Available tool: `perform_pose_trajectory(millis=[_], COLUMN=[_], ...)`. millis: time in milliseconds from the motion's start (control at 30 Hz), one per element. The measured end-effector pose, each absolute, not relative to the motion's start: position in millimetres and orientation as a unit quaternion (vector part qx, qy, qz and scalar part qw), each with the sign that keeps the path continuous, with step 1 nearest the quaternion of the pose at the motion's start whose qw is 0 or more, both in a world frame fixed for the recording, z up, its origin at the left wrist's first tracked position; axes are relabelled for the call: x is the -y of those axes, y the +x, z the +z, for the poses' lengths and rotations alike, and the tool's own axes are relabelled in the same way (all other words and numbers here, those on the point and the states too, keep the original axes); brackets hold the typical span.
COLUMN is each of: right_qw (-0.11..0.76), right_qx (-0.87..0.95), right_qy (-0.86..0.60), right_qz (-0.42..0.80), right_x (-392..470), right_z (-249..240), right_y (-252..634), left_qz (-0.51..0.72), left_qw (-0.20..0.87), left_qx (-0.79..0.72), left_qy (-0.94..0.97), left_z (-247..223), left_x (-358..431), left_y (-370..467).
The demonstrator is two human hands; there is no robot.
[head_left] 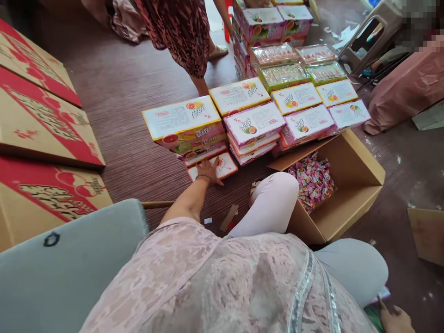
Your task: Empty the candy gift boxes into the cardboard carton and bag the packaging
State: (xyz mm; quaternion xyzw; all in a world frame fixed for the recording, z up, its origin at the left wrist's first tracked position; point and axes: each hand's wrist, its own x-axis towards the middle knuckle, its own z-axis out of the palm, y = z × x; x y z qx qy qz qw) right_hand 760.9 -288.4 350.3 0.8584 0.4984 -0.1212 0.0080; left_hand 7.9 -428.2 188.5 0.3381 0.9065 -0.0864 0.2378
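Flat candy box (222,167), red and white, lies on the floor (138,152) at the foot of a stack of boxes (189,127), the person's left hand (209,171) spread flat on its near end, fingers apart and clamped on nothing. Picking-up appears to be the step in hand; the next move calls for curling fingers under an edge. At 3 o'clock sits an open carton (347,194) of wrapped sweets (312,178). The right hand (395,319), low at 5 o'clock, rests loosely open.
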Motion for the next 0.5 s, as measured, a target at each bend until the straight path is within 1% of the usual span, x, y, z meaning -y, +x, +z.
perform_pose_trajectory(millis=[67,167,300,367,500], right_qw=[-0.006,-0.015,-0.038,-0.088,-0.228], right_qx=[-0.452,-0.470,-0.539,-0.573,-0.629], right_qy=[0.885,0.878,0.839,0.814,0.743], right_qz=[-0.107,-0.091,-0.069,-0.046,-0.012], right_x=[287.3,274.4,243.1,225.7,194.2], right_z=[341.3,345.4,350.5,345.8,331.1], right_y=[767.7,763.7,755.3,748.7,717.4], left_qz=[-0.088,-0.047,0.104,0.163,0.284], left_qw=[0.237,0.241,0.312,0.353,0.415], left_qx=[-0.903,-0.913,-0.910,-0.890,-0.845], left_qy=[0.348,0.325,0.250,0.237,0.182], left_z=[183.4,185.5,202.7,213.8,238.0], left_x=[432.9,434.1,433.6,438.7,457.6], left_y=[14.7,19.7,14.5,13.2,29.7])
